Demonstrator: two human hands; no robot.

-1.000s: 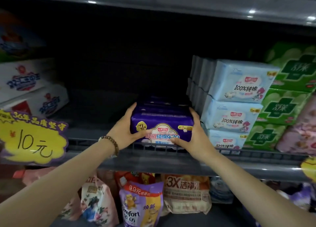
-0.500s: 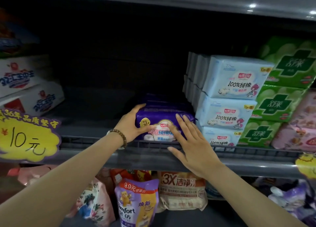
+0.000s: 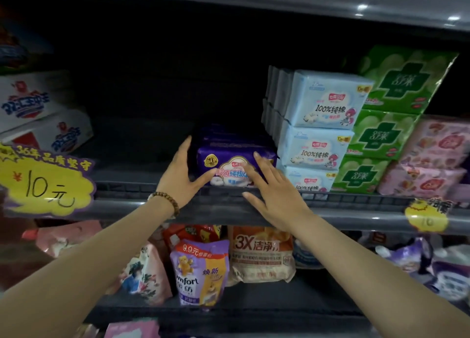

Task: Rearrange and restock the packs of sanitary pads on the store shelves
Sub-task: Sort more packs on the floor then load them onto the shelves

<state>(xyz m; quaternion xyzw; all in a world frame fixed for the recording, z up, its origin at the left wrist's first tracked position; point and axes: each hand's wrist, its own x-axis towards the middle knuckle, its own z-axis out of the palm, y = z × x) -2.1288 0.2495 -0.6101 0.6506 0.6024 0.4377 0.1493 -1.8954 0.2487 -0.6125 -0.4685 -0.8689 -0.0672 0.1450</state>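
A purple pack of sanitary pads (image 3: 223,159) lies at the front of the dark shelf (image 3: 142,185), with more purple packs behind it. My left hand (image 3: 181,176), a bead bracelet on its wrist, lies flat against the pack's left end with the thumb touching its front. My right hand (image 3: 273,194) has straight, spread fingers in front of the pack's right half, fingertips at its face. Just right of the purple pack stand stacked light blue packs (image 3: 323,101).
Green packs (image 3: 396,83) and pink packs (image 3: 437,147) fill the shelf's right. White boxes (image 3: 33,106) sit at the far left. A yellow 10-yuan tag (image 3: 43,185) hangs on the shelf edge. Detergent pouches (image 3: 201,271) stand on the shelf below. The shelf space left of the purple pack is dark and bare.
Both hands gripped the purple pack's ends a second ago. The right hand let go and now lies flat before its front. The left hand's fingers straightened along its left end.
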